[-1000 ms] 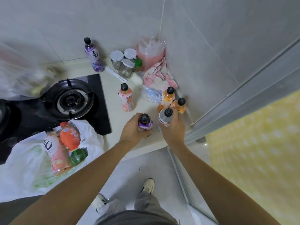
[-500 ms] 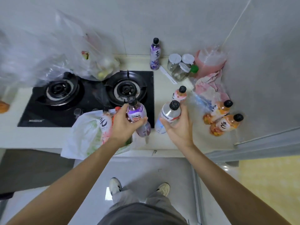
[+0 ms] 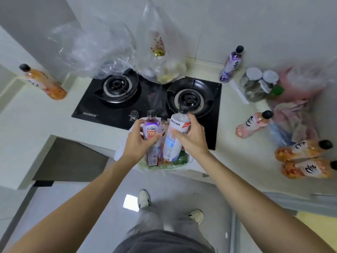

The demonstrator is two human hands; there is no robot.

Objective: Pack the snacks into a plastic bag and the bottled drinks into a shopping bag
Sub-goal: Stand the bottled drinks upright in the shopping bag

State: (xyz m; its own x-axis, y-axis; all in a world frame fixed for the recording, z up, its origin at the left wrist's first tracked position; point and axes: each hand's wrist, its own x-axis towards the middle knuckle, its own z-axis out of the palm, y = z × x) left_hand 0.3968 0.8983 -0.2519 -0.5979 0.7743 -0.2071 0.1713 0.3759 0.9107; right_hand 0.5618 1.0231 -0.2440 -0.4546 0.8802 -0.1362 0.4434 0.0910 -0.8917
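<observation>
My left hand point(image 3: 137, 141) grips a purple-labelled bottle point(image 3: 152, 129) over the open white shopping bag point(image 3: 165, 167) at the counter's front edge. Beside it, my right hand point(image 3: 191, 137) grips a white-labelled bottle point(image 3: 175, 137), its base down among the bottles inside the bag. Loose drinks stand or lie on the counter: a purple bottle point(image 3: 231, 64) at the back, a pink bottle point(image 3: 253, 124), two orange bottles point(image 3: 302, 149) at the right, and one orange bottle point(image 3: 44, 83) far left. A clear plastic bag point(image 3: 160, 52) with snacks stands behind the stove.
A black two-burner gas stove point(image 3: 151, 95) lies right behind the shopping bag. Another crumpled clear bag point(image 3: 91, 50) sits at the back left. Jars with white lids point(image 3: 259, 83), a pink bag point(image 3: 302, 83) and a cloth point(image 3: 295, 117) fill the back right corner.
Both hands carried their bottles left from the right-hand corner of the counter to the shopping bag in front of the stove. The view swung left with them.
</observation>
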